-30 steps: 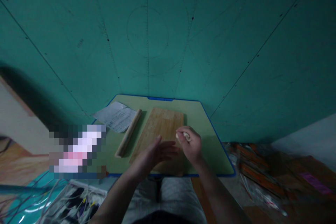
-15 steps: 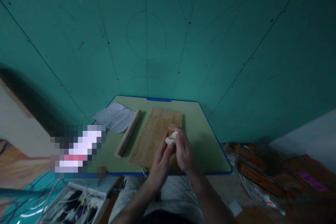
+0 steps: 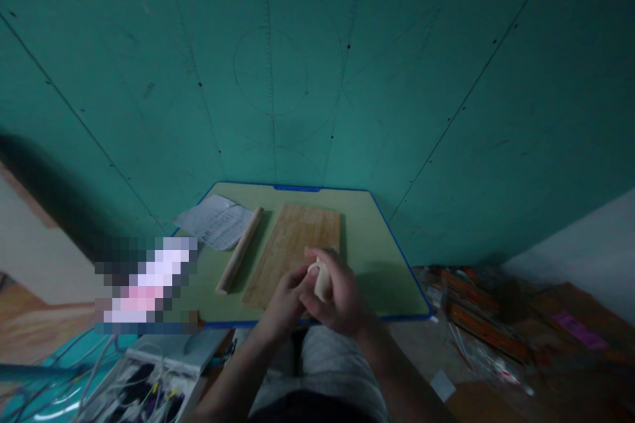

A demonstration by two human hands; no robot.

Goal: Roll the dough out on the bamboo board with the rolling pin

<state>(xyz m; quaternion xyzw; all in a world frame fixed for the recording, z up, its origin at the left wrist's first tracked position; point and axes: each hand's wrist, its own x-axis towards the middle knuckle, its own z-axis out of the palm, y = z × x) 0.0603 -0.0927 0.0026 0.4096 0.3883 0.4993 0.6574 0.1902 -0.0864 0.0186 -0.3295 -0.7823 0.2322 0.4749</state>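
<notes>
A pale lump of dough [image 3: 323, 281] is held between my two hands, just above the near end of a wooden cutting board [image 3: 302, 231]. My right hand [image 3: 344, 294] wraps around it from the right, fingers curled over. From the left, the fingers of my left hand [image 3: 290, 296] press into its upper left side. Part of the dough is hidden by the fingers. A wooden rolling pin [image 3: 241, 251] lies on the table, left of the board.
The light green table [image 3: 387, 264] has a blue edge and stands against a green wall [image 3: 307, 79]. Printed paper [image 3: 215, 221] lies at its left. A box of cables [image 3: 153, 383] is below left; cardboard and tools [image 3: 481, 317] lie on the floor at right.
Both hands have moved slightly down and turned the dough, which now stands more upright. My left fingers have shifted onto its upper left side. The camera view has tilted a little.
</notes>
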